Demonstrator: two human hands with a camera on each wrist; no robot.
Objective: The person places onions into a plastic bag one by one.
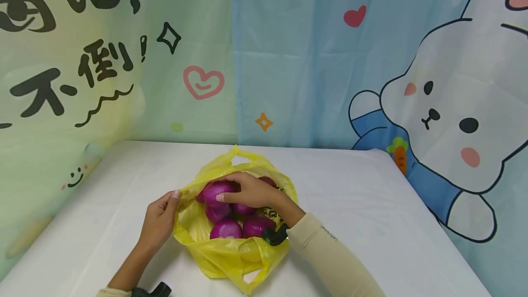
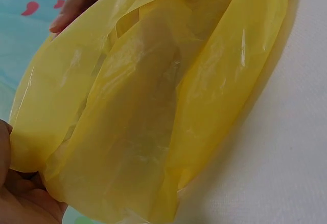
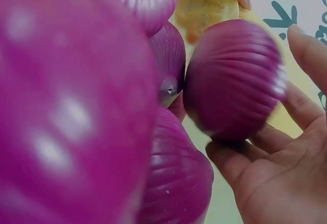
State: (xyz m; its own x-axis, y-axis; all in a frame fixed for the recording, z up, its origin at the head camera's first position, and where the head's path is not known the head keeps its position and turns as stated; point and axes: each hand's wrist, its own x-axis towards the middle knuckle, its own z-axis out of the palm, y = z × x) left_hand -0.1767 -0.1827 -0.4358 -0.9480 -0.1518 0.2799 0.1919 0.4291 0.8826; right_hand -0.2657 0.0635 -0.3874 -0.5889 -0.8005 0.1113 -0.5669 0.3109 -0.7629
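A yellow plastic bag (image 1: 198, 251) stands open on the table with several purple-red onions (image 1: 226, 229) inside. At its left rim my left hand (image 1: 158, 219) pinches the plastic between thumb and fingers. The left wrist view shows that hand (image 2: 25, 198) at the lower left, beside the bag's creased yellow wall (image 2: 127, 111). My right hand (image 1: 255, 190) reaches into the bag and grips an upper onion (image 1: 219, 191). Seen from the right wrist, the fingers (image 3: 268, 142) curve round that onion (image 3: 235, 78); other onions (image 3: 173, 173) crowd beside it.
A white-covered table (image 1: 350, 205) extends around the bag. Behind it hangs a printed curtain (image 1: 272, 58) with a rabbit and hearts. The bag's handle loops (image 1: 249, 276) flop at its front and back. Dark wrist cameras (image 1: 275, 235) sit on both wrists.
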